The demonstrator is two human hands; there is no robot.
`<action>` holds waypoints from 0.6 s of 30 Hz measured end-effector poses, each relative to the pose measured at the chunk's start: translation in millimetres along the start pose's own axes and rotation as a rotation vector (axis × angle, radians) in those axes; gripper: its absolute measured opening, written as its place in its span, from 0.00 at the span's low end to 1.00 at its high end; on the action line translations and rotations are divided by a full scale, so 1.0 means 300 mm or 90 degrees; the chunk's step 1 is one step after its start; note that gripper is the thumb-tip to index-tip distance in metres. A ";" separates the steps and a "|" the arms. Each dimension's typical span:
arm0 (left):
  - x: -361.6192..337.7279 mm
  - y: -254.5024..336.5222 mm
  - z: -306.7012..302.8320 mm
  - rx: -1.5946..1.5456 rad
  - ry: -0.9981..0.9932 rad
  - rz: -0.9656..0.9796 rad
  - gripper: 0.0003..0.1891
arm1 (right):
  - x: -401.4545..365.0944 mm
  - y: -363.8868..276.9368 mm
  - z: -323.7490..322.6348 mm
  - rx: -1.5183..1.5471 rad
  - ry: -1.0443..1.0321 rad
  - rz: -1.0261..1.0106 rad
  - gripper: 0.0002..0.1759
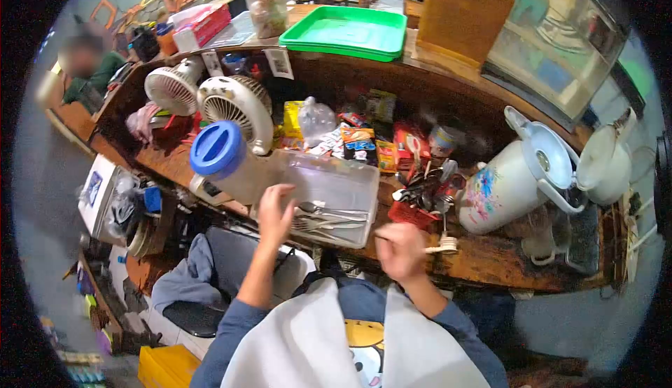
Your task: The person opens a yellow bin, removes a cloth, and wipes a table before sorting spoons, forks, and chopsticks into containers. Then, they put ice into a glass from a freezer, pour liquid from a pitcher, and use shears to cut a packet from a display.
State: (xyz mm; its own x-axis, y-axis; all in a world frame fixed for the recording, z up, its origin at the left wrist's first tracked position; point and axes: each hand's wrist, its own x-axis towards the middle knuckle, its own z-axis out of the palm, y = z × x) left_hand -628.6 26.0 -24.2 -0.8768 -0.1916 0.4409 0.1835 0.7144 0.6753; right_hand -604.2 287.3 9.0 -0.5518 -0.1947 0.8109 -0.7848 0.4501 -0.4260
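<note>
Your left hand [278, 212] is open with its fingers spread, seemingly holding nothing, over the left part of the rectangular clear plastic tray [329, 177], and the silvery metal spoons and forks [329, 233] lie inside that tray toward its near side. Your right hand [401, 249] is curled nearly closed just beyond the tray's near right corner, beside a small cream-coloured knobbed object [448, 244], though I cannot tell whether you grip anything. Left of the tray stands a clear plastic pitcher with a round blue lid [217, 150]; right of it sits a red utensil basket [413, 214].
</note>
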 end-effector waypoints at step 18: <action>0.124 -0.166 -0.003 0.172 -0.581 -0.018 0.26 | 0.033 0.180 0.495 -0.140 -0.511 0.159 0.06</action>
State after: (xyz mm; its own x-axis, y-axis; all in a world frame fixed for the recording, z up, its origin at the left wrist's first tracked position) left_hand -669.9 -17.5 -40.9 -0.9090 0.3063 -0.2826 0.1475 0.8707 0.4692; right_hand -693.7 180.1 -65.7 -0.7983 -0.5856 0.1406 -0.5869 0.7043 -0.3994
